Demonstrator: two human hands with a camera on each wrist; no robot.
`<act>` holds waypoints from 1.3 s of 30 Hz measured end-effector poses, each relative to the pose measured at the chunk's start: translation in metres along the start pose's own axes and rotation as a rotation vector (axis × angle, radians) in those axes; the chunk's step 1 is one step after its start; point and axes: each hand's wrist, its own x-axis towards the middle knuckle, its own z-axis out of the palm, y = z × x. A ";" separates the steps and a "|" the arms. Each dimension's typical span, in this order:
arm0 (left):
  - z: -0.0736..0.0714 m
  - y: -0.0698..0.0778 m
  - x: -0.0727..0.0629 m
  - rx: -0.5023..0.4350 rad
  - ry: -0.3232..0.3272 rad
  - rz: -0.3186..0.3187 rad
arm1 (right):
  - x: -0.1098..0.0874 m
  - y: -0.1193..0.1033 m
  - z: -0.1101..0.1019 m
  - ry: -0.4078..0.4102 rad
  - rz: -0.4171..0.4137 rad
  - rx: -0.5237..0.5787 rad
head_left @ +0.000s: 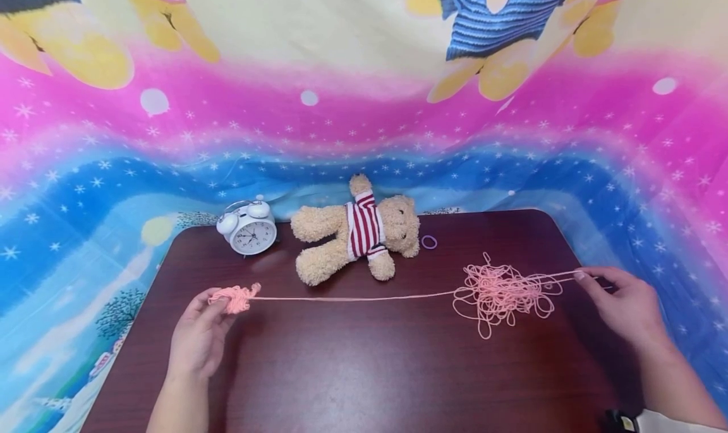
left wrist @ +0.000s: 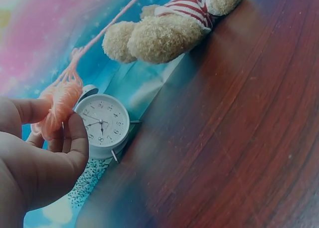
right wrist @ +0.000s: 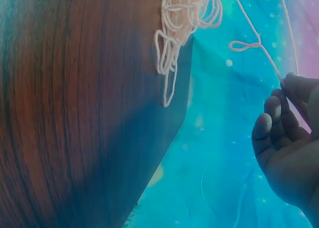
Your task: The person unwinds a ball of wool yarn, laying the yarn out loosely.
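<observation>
We seem to be teasing apart the loose yarn pile (head_left: 500,292) on the desk (head_left: 364,370). Our left hand (head_left: 199,335) pinches a small yarn bundle (head_left: 232,299); our right hand (head_left: 632,303) pinches strands (right wrist: 269,60) leading from the pile. Next probably calls for gentle pulling, without tightening the tangle.

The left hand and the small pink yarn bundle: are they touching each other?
Touching: the left wrist view shows the left hand pinching the yarn bundle between its fingers.
</observation>
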 end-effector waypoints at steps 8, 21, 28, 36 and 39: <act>-0.007 0.006 0.002 -0.045 0.069 -0.014 | -0.001 0.011 -0.007 0.000 0.064 -0.017; -0.017 0.012 0.006 -0.187 0.188 -0.039 | -0.001 0.014 -0.010 -0.008 0.076 -0.035; -0.014 0.013 0.007 -0.193 0.238 -0.059 | -0.001 0.010 -0.006 0.008 0.072 -0.024; -0.011 0.007 0.006 -0.172 0.173 -0.033 | 0.000 -0.003 0.014 -0.019 -0.017 -0.026; -0.009 0.004 0.007 -0.175 0.160 -0.020 | 0.000 -0.008 0.024 -0.033 -0.068 -0.012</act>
